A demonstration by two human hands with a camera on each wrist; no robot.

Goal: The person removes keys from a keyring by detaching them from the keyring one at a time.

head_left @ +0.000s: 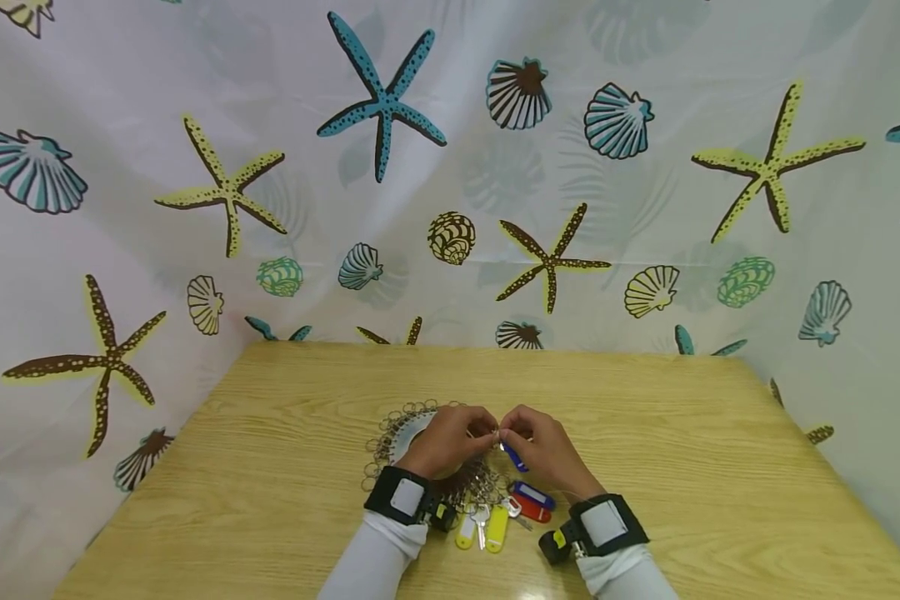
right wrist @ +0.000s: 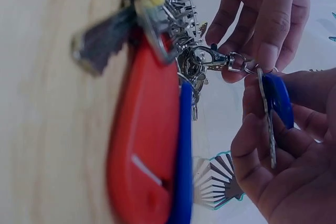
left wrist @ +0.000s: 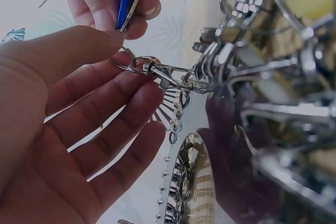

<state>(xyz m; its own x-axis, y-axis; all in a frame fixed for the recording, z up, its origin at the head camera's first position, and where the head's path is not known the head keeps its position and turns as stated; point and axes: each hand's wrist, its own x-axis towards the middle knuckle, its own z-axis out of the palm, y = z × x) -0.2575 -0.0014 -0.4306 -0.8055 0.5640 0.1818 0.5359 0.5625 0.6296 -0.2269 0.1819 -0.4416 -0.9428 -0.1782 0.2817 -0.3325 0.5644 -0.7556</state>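
My left hand (head_left: 450, 440) pinches a small split ring (left wrist: 122, 65) between thumb and fingertips. A silver swivel clasp (left wrist: 167, 73) joins that split ring to a round metal holder (head_left: 401, 435), which is fringed with many rings and clasps and partly hidden by the left hand. Close beside it, my right hand (head_left: 546, 450) holds a key (right wrist: 269, 124) and a blue key tag (right wrist: 282, 98), both at the split ring. In the right wrist view the key hangs edge-on beside the tag. The two hands' fingertips meet at the ring.
In front of the holder lie a red key tag (head_left: 534, 510), another blue key tag (head_left: 534, 495), two yellow key tags, one of them here (head_left: 497, 528), and a loose-hanging key (head_left: 482, 518). The wooden table (head_left: 690, 467) is backed by a shell-patterned curtain (head_left: 450, 183).
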